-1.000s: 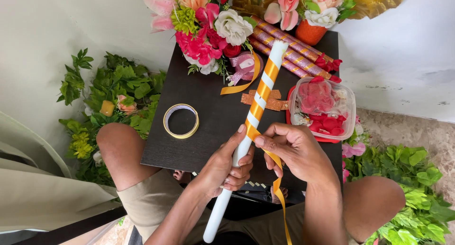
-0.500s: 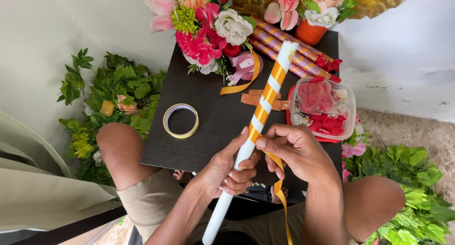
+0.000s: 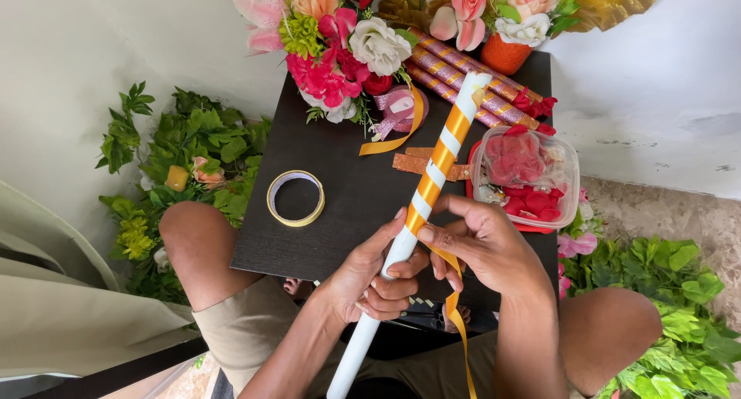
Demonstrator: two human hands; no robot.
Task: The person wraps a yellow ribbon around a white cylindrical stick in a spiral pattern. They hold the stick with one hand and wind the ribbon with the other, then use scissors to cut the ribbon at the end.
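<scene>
A small black table [image 3: 340, 206] carries a bouquet of artificial flowers [image 3: 332, 52], a clear tub of red petals [image 3: 525, 171], finished glitter-wrapped sticks [image 3: 463, 79] and a ring of tape [image 3: 296, 198]. Across it slants a long white stick [image 3: 432, 183]. The left hand [image 3: 370, 279] is clamped around the stick's middle. The right hand [image 3: 482, 241] pinches the orange ribbon [image 3: 455, 314] against the stick, fingers together. Since a second ago the spiral of ribbon has crept slightly lower, so the wrapping is advancing toward the bare lower half.
</scene>
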